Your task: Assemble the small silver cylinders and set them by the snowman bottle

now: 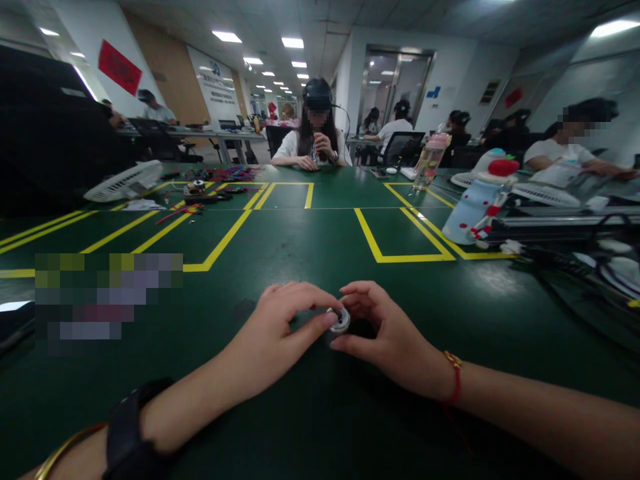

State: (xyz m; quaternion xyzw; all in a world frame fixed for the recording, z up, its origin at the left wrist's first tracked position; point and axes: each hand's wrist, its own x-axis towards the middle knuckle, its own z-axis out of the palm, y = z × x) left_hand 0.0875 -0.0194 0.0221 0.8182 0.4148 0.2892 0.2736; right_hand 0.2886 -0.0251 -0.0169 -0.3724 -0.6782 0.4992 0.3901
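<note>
The green table, striped with yellow tape, bears a blue bottle, a clear bottle and cables beyond the right hand, and wires beyond the left hand.

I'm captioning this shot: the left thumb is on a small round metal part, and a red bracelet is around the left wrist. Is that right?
Not quite: the head view shows the red bracelet on the right hand side. The left hand does have its thumb on the small round metal part.
</note>
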